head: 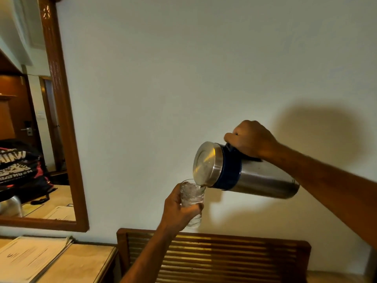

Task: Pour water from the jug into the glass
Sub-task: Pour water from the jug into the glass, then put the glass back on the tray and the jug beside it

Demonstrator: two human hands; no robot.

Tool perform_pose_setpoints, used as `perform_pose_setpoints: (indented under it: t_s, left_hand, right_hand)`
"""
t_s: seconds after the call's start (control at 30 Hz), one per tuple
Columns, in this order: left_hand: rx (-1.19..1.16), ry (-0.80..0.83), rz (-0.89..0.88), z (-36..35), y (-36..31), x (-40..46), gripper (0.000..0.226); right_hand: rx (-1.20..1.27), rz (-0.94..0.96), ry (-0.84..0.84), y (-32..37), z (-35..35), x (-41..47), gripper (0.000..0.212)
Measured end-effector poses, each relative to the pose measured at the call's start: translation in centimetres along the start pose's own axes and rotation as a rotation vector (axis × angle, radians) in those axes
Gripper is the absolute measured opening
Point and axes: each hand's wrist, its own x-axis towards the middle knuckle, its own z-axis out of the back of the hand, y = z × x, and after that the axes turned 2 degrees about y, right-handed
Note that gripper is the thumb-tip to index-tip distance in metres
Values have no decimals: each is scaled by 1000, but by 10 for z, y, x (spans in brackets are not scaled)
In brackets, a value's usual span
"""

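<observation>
My right hand [252,139] grips the handle of a steel jug [255,177] with a dark blue band and a steel lid. The jug lies tipped almost level in the air, its lid end pointing left and down. Its spout touches the rim of a clear glass [191,198], which my left hand [179,211] holds upright just below. Water fills much of the glass and looks frothy. Both are held up in front of a white wall.
A slatted wooden rack [214,256] stands below the glass. A desk [81,266] at lower left carries a stack of papers [30,256]. A wood-framed mirror [63,127] hangs on the wall at left.
</observation>
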Motion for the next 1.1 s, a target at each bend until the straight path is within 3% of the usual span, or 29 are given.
perform_pose_setpoints:
  t_s: [0.13,0.23,0.37,0.53,0.6,0.73,0.83,0.9,1.1]
  left_hand:
    - [-23,1,10,2,1,-3,55]
    - [-22,24,28,-3,8,-6,56]
    - [-21,55,100,-16,27,-15,59]
    - [-10,92,289,-35,83,-41,64]
    - [-3,94,375,-39,111,-55,66]
    - [67,112,505,-51,188,-95,68]
    - [112,99,594,-58,255,-130,70]
    - [115,70,670,-63,299,-158,71]
    - [160,46,842,-87,391,-226,76]
  right_hand:
    - [380,-242,-79,-35,-30,-32,47]
    - [653,-432,-143,-60,-60,-59,32]
    - [898,-681,-101,-87,-104,-98,28]
    - [1080,-728,-111,-117,-174,-167,35]
    - [1132,-817,-102,-126,-205,-193,34]
    - [1188,-1012,-51,-154,-283,-259,53]
    - [1186,-1181,-35,-180,-336,-308,32]
    - [1156,-1274,-47,-197,-368,-341,32]
    - [1077,-1339,-72,-226,-422,-397,19]
